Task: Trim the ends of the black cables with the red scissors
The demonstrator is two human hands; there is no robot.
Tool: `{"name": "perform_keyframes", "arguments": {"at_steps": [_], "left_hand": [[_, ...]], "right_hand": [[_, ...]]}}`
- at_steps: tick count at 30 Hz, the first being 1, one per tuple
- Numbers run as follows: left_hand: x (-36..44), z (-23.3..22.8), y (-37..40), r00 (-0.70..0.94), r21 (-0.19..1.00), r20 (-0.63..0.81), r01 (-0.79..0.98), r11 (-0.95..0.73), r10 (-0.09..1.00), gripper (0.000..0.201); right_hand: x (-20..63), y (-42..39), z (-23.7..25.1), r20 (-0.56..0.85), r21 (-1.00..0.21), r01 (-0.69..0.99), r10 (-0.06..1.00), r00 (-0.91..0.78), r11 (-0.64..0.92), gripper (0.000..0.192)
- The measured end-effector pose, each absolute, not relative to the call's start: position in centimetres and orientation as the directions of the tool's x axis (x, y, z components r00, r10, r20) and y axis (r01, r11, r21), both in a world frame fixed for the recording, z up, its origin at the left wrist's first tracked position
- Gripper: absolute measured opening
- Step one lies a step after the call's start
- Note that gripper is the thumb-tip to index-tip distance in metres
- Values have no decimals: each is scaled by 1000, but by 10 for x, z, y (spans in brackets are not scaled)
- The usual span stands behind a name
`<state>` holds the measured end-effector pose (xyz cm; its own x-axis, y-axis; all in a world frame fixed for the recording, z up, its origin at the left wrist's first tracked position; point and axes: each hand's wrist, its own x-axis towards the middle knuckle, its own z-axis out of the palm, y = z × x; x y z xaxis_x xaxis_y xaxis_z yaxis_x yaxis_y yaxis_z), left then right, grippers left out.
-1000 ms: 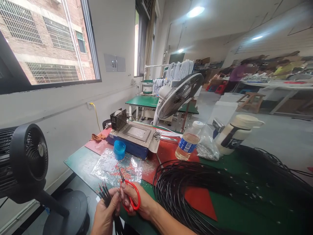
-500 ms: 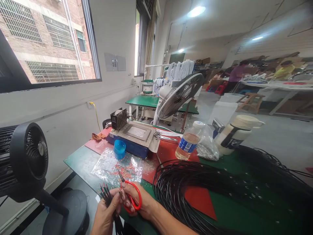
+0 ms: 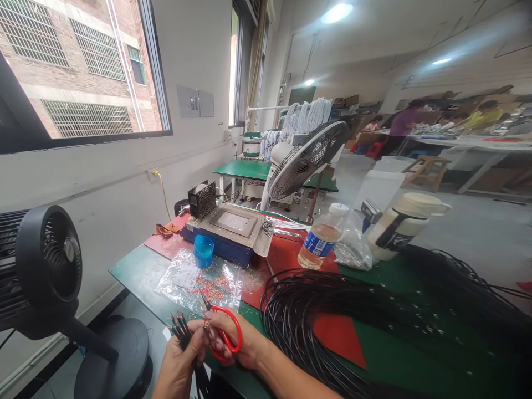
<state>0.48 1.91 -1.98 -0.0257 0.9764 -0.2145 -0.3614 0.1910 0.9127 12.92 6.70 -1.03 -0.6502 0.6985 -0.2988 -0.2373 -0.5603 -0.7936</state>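
My left hand (image 3: 185,352) is closed around a bunch of black cables (image 3: 179,327), whose stripped ends with red and other coloured wires point up. In my right hand (image 3: 233,338) is a pair of scissors with red handles (image 3: 238,331), its blades pointing up and away over the table edge. The fingertips of both hands meet at a cable end; what exactly they pinch there is too small to make out. Just beyond the scissors lies a clear plastic bag (image 3: 174,282) strewn with red and orange wire scraps (image 3: 214,285).
A blue cup (image 3: 203,252) stands before a solder pot (image 3: 233,233) with a small fan. To the right are a bottle (image 3: 318,244), a thermos (image 3: 401,227) and a large coil of black cables (image 3: 299,310). A black fan (image 3: 54,271) stands at left. People work far right.
Both hands stay nearly in place, still holding the cables and scissors. The view has shifted very slightly.
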Motion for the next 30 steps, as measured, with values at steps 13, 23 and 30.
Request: {"name": "perform_keyframes", "arguments": {"at_steps": [13,23,30], "left_hand": [[5,-19,20,-76,881,-269,-421,214,960,28],[-4,5,14,-225,807,-352,-564,173,909,20],[-8,5,14,-161,619,-535,-743,255,830,19]], "right_hand": [[129,67,-11,-283,-828,-199,697,-659,-524,40],[141,72,3,493,-639,447,779,-386,626,25],[135,62,-6,783,-218,410,409,-468,886,13]]}}
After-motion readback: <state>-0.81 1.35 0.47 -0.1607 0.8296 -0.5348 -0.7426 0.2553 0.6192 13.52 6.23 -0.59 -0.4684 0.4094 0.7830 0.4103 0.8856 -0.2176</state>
